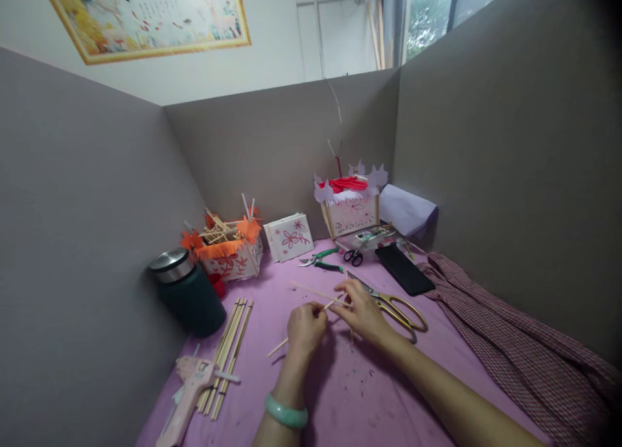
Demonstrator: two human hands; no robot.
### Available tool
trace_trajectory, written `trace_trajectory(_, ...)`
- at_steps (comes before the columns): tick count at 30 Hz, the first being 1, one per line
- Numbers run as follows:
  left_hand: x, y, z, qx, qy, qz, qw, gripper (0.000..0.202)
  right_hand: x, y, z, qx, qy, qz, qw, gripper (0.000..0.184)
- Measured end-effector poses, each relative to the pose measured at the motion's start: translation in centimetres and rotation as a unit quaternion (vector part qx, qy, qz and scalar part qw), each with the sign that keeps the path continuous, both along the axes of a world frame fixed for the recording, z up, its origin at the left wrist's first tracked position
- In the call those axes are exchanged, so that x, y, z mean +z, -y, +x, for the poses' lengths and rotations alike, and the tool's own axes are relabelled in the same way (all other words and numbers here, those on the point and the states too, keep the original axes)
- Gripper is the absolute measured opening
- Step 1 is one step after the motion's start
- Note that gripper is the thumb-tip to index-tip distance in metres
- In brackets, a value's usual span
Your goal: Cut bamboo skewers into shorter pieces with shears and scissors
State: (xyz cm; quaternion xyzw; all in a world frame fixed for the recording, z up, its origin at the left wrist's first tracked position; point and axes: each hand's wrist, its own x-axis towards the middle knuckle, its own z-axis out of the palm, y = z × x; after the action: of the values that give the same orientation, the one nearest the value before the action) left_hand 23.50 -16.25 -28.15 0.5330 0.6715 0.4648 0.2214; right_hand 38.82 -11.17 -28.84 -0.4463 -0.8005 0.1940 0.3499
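Note:
Over the middle of the purple cloth [335,395], my left hand [308,327] is closed on a thin wooden stick [278,348], which sticks out at both sides of the fist. My right hand [360,309] pinches a second wooden stick [315,292] that crosses near the first one's upper end. Fingertips of both hands almost meet there; whether the sticks touch is hard to make out. Gold-handled scissors [401,311] lie just right of my right hand, their blades partly behind it. A jade-coloured bangle [286,411] circles my left wrist.
At left are a pink glue gun [192,389], bundled sticks [238,343] and a dark flask [187,295]. Behind stand an orange-trimmed box [233,259], flower-drawn cards [290,238], green pruners [323,260] and a purple-trimmed box [352,214]. A phone [404,270] and checked fabric [490,324] lie right. Grey partitions [286,149] enclose the table.

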Motion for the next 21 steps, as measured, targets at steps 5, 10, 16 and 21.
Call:
trace_trajectory(5,0.1,0.4,-1.7,0.099,-0.071,-0.003,0.993,0.013,-1.1,-2.9,-1.1,-0.095,0.067,-0.099,0.988,0.030)
trace_trajectory(10,0.2,0.5,-2.5,0.129,-0.088,0.025,0.987,0.014,-1.3,-3.1,-2.4,-0.066,0.089,-0.083,0.990,0.037)
trace_trajectory(16,0.0,0.4,-2.4,0.123,-0.044,0.031,0.991,0.013,-1.0,-1.8,-1.5,-0.157,0.257,-0.036,0.953,0.037)
trace_trajectory(21,0.0,0.4,-2.5,0.135,0.027,0.027,0.990,0.011,-1.0,-1.4,-0.6,-0.161,0.311,-0.056,0.935,0.026)
